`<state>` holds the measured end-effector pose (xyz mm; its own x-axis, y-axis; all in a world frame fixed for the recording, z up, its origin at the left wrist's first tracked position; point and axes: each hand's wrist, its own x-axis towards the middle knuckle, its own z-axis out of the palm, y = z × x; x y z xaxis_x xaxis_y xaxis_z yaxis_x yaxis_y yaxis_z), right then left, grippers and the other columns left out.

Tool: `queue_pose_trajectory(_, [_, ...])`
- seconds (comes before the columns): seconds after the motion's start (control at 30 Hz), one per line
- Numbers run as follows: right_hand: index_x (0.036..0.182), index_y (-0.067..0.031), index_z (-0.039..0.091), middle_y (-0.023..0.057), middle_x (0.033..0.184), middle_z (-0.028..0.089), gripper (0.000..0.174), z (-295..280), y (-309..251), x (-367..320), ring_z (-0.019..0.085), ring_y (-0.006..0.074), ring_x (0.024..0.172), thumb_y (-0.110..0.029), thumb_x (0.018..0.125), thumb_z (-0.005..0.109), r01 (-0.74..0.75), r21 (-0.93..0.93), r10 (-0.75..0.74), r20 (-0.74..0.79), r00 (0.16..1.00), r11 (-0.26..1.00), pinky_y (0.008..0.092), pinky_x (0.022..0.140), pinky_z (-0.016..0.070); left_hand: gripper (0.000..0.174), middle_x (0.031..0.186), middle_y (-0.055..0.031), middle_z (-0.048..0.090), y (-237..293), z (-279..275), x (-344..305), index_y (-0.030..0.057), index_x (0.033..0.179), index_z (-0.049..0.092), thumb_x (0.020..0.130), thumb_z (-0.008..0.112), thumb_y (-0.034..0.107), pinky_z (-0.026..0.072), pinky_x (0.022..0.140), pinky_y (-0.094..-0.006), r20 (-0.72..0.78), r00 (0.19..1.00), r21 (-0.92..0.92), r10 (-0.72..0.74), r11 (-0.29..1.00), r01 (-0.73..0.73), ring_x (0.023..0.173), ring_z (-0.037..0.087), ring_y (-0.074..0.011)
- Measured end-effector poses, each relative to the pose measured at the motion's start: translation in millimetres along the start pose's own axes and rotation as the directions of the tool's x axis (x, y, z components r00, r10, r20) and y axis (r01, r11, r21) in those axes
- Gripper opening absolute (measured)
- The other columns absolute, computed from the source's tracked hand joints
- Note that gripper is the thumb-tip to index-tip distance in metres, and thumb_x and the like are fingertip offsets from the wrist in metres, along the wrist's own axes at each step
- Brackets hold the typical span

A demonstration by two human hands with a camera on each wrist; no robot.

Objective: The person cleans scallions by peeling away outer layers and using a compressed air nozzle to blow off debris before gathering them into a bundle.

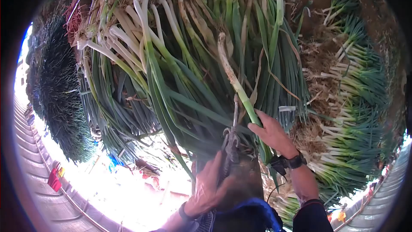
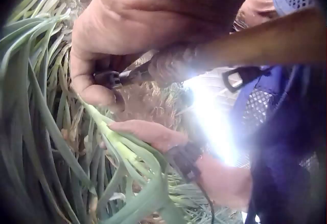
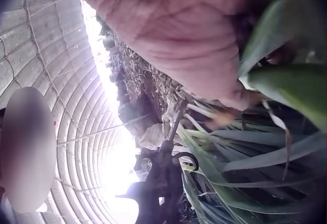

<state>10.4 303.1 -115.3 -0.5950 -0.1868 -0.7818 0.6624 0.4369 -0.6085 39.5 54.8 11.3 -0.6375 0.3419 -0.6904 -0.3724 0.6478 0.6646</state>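
The right hand [image 1: 274,135] holds one soiled green onion [image 1: 231,77] over the heap of green onions [image 1: 189,79], fingers closed round its green part. The left hand [image 1: 208,182] is beside a gun-like tool [image 1: 231,141] at the heap's near edge; blur obscures whether its fingers grip it. The step appears to be cleaning; next, the onion's brown base should likely meet the tool's tip.

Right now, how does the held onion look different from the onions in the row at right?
The held onion, in the right hand, has a brown-streaked stalk; the row onions have whiter stalks. The held onion's brown end points forward; the row onions' roots point mostly left. Both turn green toward the leaves.
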Motion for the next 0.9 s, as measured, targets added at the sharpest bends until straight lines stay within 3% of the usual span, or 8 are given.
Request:
queue_pose_trajectory(0.13, [0.142,-0.0065,0.053,0.0226,0.119,0.068,0.052,25,7,-10,0.065,0.0407,0.110,-0.025,0.095,0.065,0.066,0.037,-0.063,-0.074,0.995,0.997,0.0440,0.092,0.0516,0.076,0.117,-0.0313,0.060,-2,21,-21,-0.0062,0.153,0.033,0.094,0.070,0.027,0.0497,0.087,-0.0523,0.055,0.997,-0.025,-0.047,0.999,0.048,0.102,0.062,-0.0483])
queue_pose_trajectory(0.33, [0.142,-0.0056,0.052,0.0244,0.118,0.067,0.054,28,15,-16,0.063,0.0435,0.111,-0.025,0.094,0.067,0.010,-0.021,-0.012,-0.133,0.991,1.000,0.0468,0.093,0.0510,0.076,0.115,-0.0317,0.060,5,40,-31,-0.0063,0.152,0.034,0.094,0.069,0.027,0.0514,0.085,-0.0514,0.039,0.991,-0.026,-0.125,0.992,0.126,0.099,0.062,-0.0487])
queue_pose_trajectory(0.47, [0.139,-0.0038,0.053,0.0250,0.116,0.067,0.051,29,28,-14,0.063,0.0441,0.110,-0.024,0.095,0.067,0.046,-0.031,-0.050,-0.146,0.988,0.998,0.0480,0.093,0.0507,0.075,0.115,-0.0317,0.060,-2,47,-19,-0.0062,0.152,0.034,0.095,0.068,0.028,0.0517,0.084,-0.0515,-0.019,0.998,0.037,-0.053,0.998,0.054,0.098,0.063,-0.0493])
queue_pose_trajectory(0.53, [0.135,-0.0019,0.054,0.0254,0.116,0.067,0.047,31,33,-14,0.063,0.0444,0.109,-0.022,0.094,0.066,0.101,-0.051,-0.109,-0.197,0.974,0.994,0.0483,0.092,0.0510,0.074,0.114,-0.0305,0.061,-1,45,2,-0.0062,0.151,0.036,0.095,0.068,0.029,0.0514,0.085,-0.0510,-0.068,0.996,0.153,-0.056,0.986,0.066,0.099,0.063,-0.0479])
queue_pose_trajectory(0.63, [0.134,-0.0006,0.054,0.0258,0.115,0.067,0.046,27,34,-11,0.063,0.0451,0.108,-0.019,0.093,0.066,0.069,-0.052,-0.077,-0.158,0.984,0.996,0.0482,0.091,0.0513,0.074,0.117,-0.0277,0.063,-7,39,47,-0.0083,0.147,0.043,0.090,0.070,0.030,0.0503,0.090,-0.0468,-0.106,0.982,0.097,-0.154,0.982,0.164,0.105,0.064,-0.0432])
queue_pose_trajectory(0.77, [0.135,-0.0051,0.056,0.0251,0.120,0.067,0.046,19,30,-12,0.062,0.0457,0.111,-0.021,0.093,0.067,0.052,-0.066,-0.061,-0.141,0.988,0.996,0.0492,0.093,0.0519,0.068,0.115,-0.0277,0.064,-6,21,108,-0.0072,0.145,0.047,0.090,0.070,0.027,0.0499,0.091,-0.0457,-0.170,0.981,0.102,-0.093,0.988,0.111,0.104,0.064,-0.0432])
queue_pose_trajectory(0.83, [0.137,-0.0062,0.056,0.0247,0.120,0.067,0.048,16,32,-12,0.062,0.0457,0.111,-0.019,0.092,0.066,0.150,-0.011,-0.150,-0.181,0.972,0.989,0.0482,0.093,0.0523,0.065,0.112,-0.0279,0.066,-6,13,134,-0.0081,0.142,0.049,0.090,0.069,0.025,0.0497,0.092,-0.0452,-0.218,0.975,0.122,-0.035,0.990,0.063,0.103,0.065,-0.0422])
queue_pose_trajectory(0.9, [0.139,-0.0068,0.055,0.0247,0.120,0.067,0.049,19,40,-12,0.063,0.0454,0.111,-0.018,0.093,0.065,0.135,-0.024,-0.137,-0.190,0.972,0.991,0.0478,0.093,0.0524,0.064,0.109,-0.0285,0.067,-5,5,157,-0.0091,0.141,0.051,0.090,0.068,0.026,0.0498,0.092,-0.0453,-0.222,0.974,0.118,-0.037,0.991,0.064,0.102,0.066,-0.0422])
